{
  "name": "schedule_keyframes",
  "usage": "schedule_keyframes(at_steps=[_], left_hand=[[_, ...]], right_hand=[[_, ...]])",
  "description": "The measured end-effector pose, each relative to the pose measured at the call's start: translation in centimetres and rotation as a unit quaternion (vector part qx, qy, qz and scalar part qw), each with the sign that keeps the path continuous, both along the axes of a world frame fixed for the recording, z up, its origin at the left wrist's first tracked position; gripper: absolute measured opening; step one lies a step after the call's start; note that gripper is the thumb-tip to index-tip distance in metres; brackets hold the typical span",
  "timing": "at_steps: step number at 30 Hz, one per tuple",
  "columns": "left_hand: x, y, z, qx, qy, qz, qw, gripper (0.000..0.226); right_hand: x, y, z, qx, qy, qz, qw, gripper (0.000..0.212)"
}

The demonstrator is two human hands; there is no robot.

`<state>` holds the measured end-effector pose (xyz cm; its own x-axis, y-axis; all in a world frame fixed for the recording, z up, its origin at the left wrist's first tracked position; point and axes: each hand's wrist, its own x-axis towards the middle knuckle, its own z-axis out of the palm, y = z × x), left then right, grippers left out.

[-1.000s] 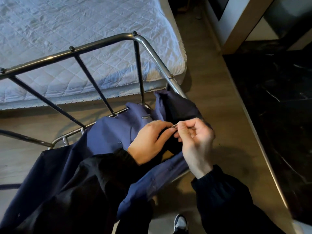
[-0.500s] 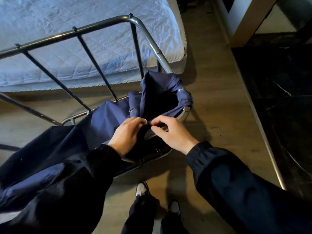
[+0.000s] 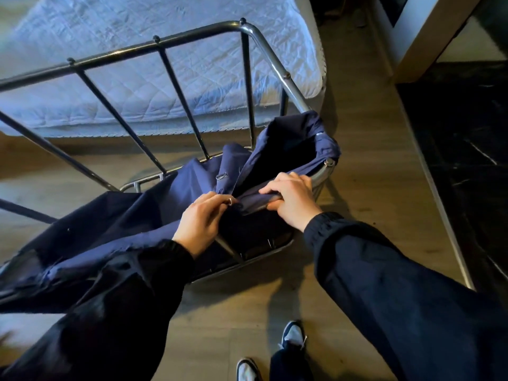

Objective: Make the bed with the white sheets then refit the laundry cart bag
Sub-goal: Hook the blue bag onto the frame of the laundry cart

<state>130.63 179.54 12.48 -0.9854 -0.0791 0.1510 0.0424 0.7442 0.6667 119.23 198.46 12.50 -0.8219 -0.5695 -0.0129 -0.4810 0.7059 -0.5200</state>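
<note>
The navy laundry cart bag [image 3: 115, 224] hangs loosely inside the metal cart frame [image 3: 176, 48], its right corner draped over the frame's near right corner. My left hand [image 3: 204, 220] pinches a small metal ring on the bag's edge. My right hand [image 3: 292, 198] grips the frame's near rail with the bag's hem folded over it. A second metal ring [image 3: 221, 176] shows on the bag just behind my left hand. Beyond the cart lies the bed [image 3: 154, 64] with a white quilted cover.
Wooden floor [image 3: 362, 160] runs between the bed and a dark marble slab [image 3: 467, 160] with a metal edge strip on the right. A pale cabinet corner [image 3: 417, 42] stands at the back right. My shoes [image 3: 291, 334] are on the floor just below the cart.
My right hand has shifted right along the near rail and now wraps the hem over it. My left hand keeps the ring. The view has moved closer to the cart.
</note>
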Motion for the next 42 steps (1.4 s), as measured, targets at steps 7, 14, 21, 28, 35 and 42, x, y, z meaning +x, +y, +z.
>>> schedule_keyframes(at_steps=[7,14,21,28,35,42], left_hand=[[2.4,-2.6,1.7,0.079,0.085,0.031,0.993,0.03],[4.8,-3.3,0.2,0.078,0.088,0.058,0.991,0.032],[5.5,-2.7,-1.4,0.055,0.114,0.094,0.987,0.033],[5.3,-2.9,-1.7,0.048,0.122,0.098,0.986,0.032],[5.8,-3.5,-1.2,0.123,0.095,0.121,0.98,0.025],[6.3,-2.2,1.7,0.191,0.128,0.134,0.964,0.023]], right_hand=[[0.4,-0.9,0.9,0.055,0.0,-0.011,0.998,0.033],[1.1,-1.9,0.8,0.068,0.0,-0.022,0.997,0.033],[3.8,-2.1,-1.0,0.057,0.151,-0.015,0.987,0.04],[5.4,-5.9,-0.6,-0.012,0.247,0.139,0.959,0.075],[5.5,-8.5,-0.7,0.062,0.135,0.195,0.969,0.069],[5.9,-9.5,0.0,0.116,0.115,0.145,0.976,0.066]])
